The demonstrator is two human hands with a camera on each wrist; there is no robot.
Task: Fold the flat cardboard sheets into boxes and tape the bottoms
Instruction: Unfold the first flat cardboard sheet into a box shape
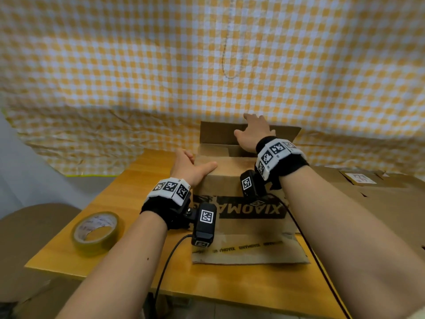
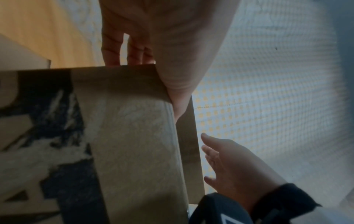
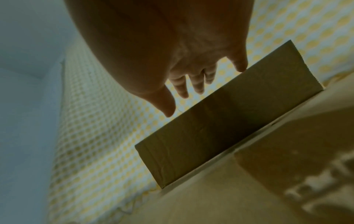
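A brown cardboard box [image 1: 239, 180] with black print stands on the wooden table [image 1: 138, 261]. Its near top flap is folded down and its far flap [image 1: 218, 133] stands upright. My left hand [image 1: 193, 169] rests on the box's left top corner, thumb lying along the folded flap, fingers straight down the left side [image 2: 113, 50]. My right hand [image 1: 253, 132] reaches over the box with fingers spread at the far flap's top edge; in the right wrist view the little finger [image 3: 239, 65] touches that flap [image 3: 229, 121]. A lower flap [image 1: 248, 252] lies flat on the table toward me.
A roll of clear tape [image 1: 96, 233] lies on the table to the left of the box. Flat cardboard sheets [image 1: 379, 199] are stacked at the right. A yellow checked cloth [image 1: 207, 65] hangs close behind the box. Wrist-camera cables run across the table's front.
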